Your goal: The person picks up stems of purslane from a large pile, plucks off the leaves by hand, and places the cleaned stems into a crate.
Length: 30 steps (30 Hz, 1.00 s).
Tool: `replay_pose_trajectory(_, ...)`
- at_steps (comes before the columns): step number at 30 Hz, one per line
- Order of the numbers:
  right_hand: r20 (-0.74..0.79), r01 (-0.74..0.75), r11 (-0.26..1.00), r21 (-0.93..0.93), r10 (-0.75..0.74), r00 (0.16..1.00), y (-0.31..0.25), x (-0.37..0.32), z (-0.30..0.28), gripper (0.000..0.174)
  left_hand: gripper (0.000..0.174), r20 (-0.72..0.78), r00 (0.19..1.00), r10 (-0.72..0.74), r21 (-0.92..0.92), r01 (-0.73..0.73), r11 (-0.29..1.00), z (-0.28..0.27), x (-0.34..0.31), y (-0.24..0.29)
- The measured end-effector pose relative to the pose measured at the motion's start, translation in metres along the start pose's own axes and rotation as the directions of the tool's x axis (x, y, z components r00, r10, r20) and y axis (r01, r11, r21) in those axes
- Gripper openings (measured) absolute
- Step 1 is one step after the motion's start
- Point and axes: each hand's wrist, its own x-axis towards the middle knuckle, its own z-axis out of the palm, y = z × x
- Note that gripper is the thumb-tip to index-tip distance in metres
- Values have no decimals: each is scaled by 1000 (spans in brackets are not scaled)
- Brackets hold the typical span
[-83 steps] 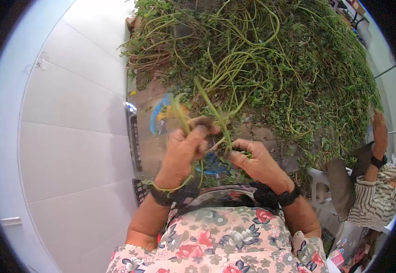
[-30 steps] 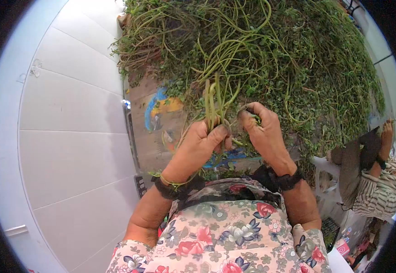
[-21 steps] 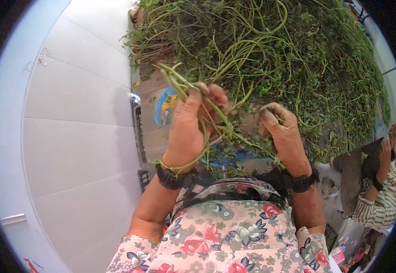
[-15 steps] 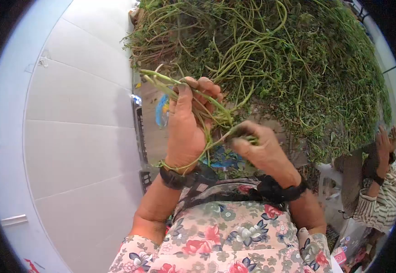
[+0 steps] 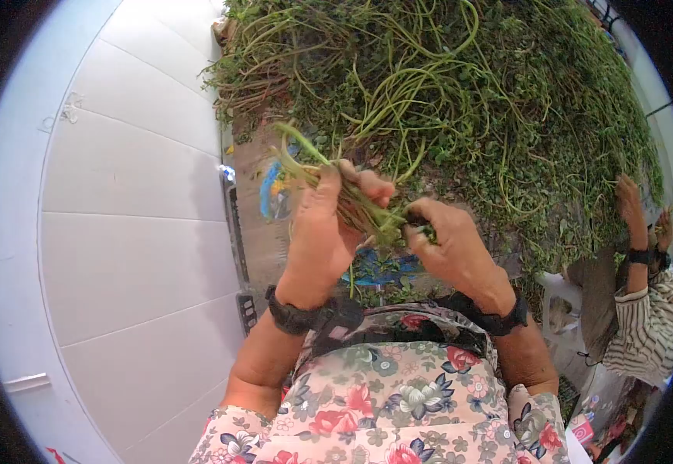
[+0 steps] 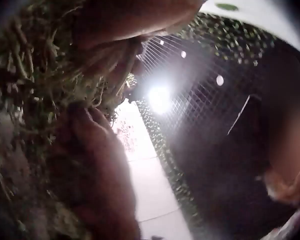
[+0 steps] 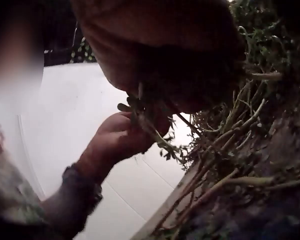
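Observation:
In the head view a small bunch of green stems is gripped in the left hand, thumb on top, the stem ends pointing up and left. Close on its right, the right hand has curled fingers that pinch leafy green bits beside the lower end of the bunch. The right wrist view shows a leafy sprig hanging below the dark right hand, with the left hand beyond it. Dim light hides fingertip detail in the left wrist view.
A large heap of leafy stems covers most of the table. Blue and yellow patches show at its left, beside a white panelled wall. Another person in a striped top has hands at the heap's right edge.
Since half a second ago, the left hand has closed more around its bunch, and the long stem trailing over the left wrist no longer shows there. The other person's hand has moved up.

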Motion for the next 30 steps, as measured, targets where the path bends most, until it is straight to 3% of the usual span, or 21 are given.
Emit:
replay_pose_trajectory(1, -7, 79, 991, -107, -80, 997, 3, -2, 2, 22, 22, 6, 999, -36, -107, 36, 994, -2, 1, 0)
replay_pose_trajectory(3, 79, 44, 997, -67, -38, 996, 1, -5, 2, 21, 24, 27, 994, -103, -315, 106, 943, -8, 4, 1)
replay_pose_trajectory(6, 175, 37, 998, -58, -26, 984, -4, -7, 3, 20, 24, 107, 989, -104, -382, 138, 914, -17, 6, 3)
replay_pose_trajectory(10, 271, 60, 988, -141, -20, 962, 4, -13, 9, 20, 22, 88, 995, -46, -353, 75, 933, -17, 6, 13)
replay_pose_trajectory(13, 258, 7, 998, -69, 11, 966, 5, -17, 5, 21, 22, 76, 997, -27, -343, 51, 938, -19, 6, 20)
replay_pose_trajectory(16, 48, 33, 994, -102, -28, 998, 13, -17, 3, 20, 22, 118, 992, -38, -342, 76, 937, -18, 3, 21)
replay_pose_trajectory(19, -118, -143, 944, 296, 185, 976, 19, -6, -14, 16, 22, 154, 988, -34, -294, 79, 953, -6, -8, 22)
replay_pose_trajectory(22, -134, -251, 617, 745, 508, 851, 13, -4, -44, 13, 21, 156, 988, -9, -321, 59, 945, -7, -11, 33)
replay_pose_trajectory(25, -120, -221, 633, 742, 450, 885, 22, -9, -55, 14, 21, 107, 994, 14, -385, 29, 923, -14, -10, 39)
replay_pose_trajectory(27, -140, -224, 781, 582, 368, 919, 19, -13, -50, 17, 22, 124, 992, -5, -388, 53, 920, -20, -7, 36)
replay_pose_trajectory(29, -43, -267, 692, 671, 395, 918, 10, -12, -43, 19, 23, 210, 977, -24, -438, 116, 892, -21, -6, 31)
replay_pose_trajectory(30, -5, -251, 741, 623, 325, 946, 14, -8, -37, 23, 24, 253, 967, -31, -460, 149, 875, -20, -6, 28)
